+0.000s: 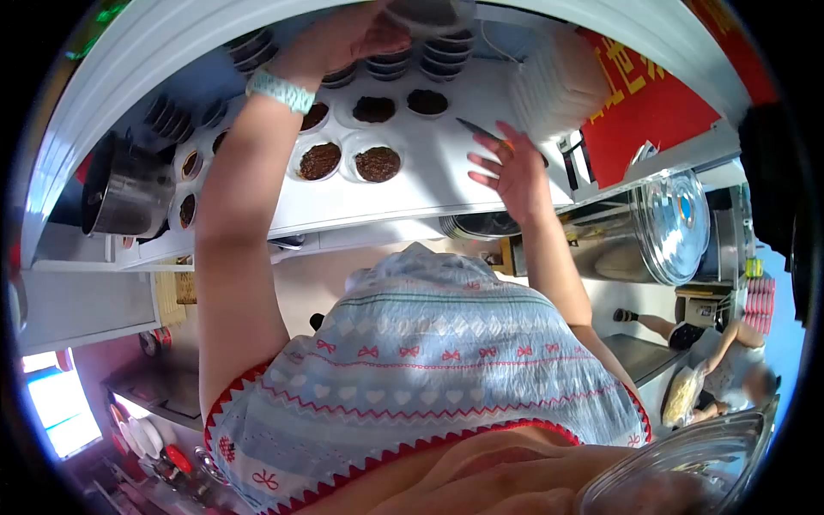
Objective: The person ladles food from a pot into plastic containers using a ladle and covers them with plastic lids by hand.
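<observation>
My left hand (356, 39), with a pale teal band at the wrist, reaches to the back of the white counter (403, 193). Its fingers are closed at the rim of a clear plastic bowl (429, 13) with dark contents, partly cut off by the top edge. My right hand (519, 176) hovers palm up over the counter's right side, fingers spread, holding nothing. Beside its fingertips lies a slim dark pointed object (474, 129), partly hidden. Between my arms sit several plastic bowls of dark brown paste, including a front bowl (378, 164) and a back bowl (427, 102).
Stacked filled bowls (445, 58) line the counter's back. A tall stack of clear containers (558, 81) stands at the right, by a red sign (639, 112). A metal pot (129, 189) is at the left. Another person (721, 369) is at the far right.
</observation>
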The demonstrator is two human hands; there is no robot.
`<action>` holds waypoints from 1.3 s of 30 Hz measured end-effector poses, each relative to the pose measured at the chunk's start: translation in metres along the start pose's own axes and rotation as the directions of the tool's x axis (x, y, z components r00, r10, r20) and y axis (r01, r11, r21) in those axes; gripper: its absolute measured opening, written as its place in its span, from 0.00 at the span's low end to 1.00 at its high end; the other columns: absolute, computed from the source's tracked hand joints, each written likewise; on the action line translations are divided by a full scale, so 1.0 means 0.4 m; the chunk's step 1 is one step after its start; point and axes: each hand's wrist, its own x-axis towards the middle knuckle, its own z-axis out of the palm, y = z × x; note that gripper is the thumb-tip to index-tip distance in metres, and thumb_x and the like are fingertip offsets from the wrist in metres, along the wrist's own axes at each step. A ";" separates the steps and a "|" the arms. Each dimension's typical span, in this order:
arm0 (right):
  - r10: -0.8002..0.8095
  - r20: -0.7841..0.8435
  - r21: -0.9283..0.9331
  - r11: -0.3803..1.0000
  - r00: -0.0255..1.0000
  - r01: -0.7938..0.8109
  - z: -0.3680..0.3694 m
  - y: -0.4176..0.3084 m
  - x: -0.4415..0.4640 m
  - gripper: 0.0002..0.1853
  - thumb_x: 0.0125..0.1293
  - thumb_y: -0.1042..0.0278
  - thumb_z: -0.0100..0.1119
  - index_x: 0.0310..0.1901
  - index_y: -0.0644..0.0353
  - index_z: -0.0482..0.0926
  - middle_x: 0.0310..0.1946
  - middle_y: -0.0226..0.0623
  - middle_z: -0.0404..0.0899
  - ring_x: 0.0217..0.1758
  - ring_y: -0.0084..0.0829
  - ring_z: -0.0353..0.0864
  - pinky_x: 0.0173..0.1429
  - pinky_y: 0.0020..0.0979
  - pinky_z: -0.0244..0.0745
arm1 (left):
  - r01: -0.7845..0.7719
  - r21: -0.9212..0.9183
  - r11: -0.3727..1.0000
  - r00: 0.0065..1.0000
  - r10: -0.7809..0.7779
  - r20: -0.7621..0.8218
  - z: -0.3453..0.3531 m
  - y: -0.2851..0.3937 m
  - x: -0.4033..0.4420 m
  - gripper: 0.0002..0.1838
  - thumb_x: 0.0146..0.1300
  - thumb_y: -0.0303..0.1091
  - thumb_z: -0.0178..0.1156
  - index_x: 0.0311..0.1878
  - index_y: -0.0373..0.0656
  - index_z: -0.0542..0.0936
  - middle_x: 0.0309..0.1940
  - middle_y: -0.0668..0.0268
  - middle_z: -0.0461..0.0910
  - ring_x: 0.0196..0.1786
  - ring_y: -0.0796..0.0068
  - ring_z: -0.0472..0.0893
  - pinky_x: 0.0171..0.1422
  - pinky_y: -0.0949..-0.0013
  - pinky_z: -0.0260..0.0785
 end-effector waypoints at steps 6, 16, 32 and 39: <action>0.032 0.082 -0.095 0.995 0.996 -0.024 0.049 -0.087 0.064 0.34 0.75 0.46 0.42 0.75 0.58 0.52 0.64 0.51 0.69 0.62 0.43 0.76 0.62 0.40 0.76 | 0.371 0.165 0.914 0.898 -0.399 0.186 0.167 -0.186 -0.115 0.36 0.69 0.66 0.48 0.60 0.41 0.75 0.49 0.63 0.83 0.47 0.75 0.82 0.52 0.69 0.76; -0.055 0.069 0.067 0.997 0.996 0.050 0.059 0.052 0.062 0.27 0.77 0.58 0.40 0.70 0.64 0.59 0.66 0.45 0.66 0.70 0.37 0.67 0.73 0.39 0.61 | 0.351 -0.401 0.846 0.919 -0.394 -0.029 0.267 -0.357 -0.254 0.36 0.73 0.65 0.35 0.68 0.45 0.65 0.60 0.60 0.74 0.53 0.67 0.80 0.61 0.55 0.74; 0.063 0.124 0.137 0.987 0.990 -0.080 0.096 0.024 0.035 0.31 0.77 0.46 0.37 0.74 0.52 0.54 0.70 0.48 0.62 0.72 0.40 0.63 0.71 0.51 0.61 | 0.026 -0.139 0.990 0.926 -0.076 -0.369 0.257 -0.336 -0.237 0.26 0.78 0.48 0.39 0.68 0.38 0.61 0.60 0.56 0.72 0.52 0.67 0.80 0.49 0.65 0.81; 0.043 0.074 0.132 0.990 0.996 -0.052 -0.018 0.041 0.000 0.31 0.74 0.44 0.39 0.70 0.55 0.59 0.61 0.51 0.70 0.49 0.38 0.79 0.59 0.46 0.74 | -0.170 -0.170 0.971 0.866 0.065 -0.495 -0.010 -0.011 0.034 0.21 0.75 0.43 0.47 0.63 0.39 0.66 0.52 0.52 0.76 0.46 0.61 0.81 0.49 0.62 0.79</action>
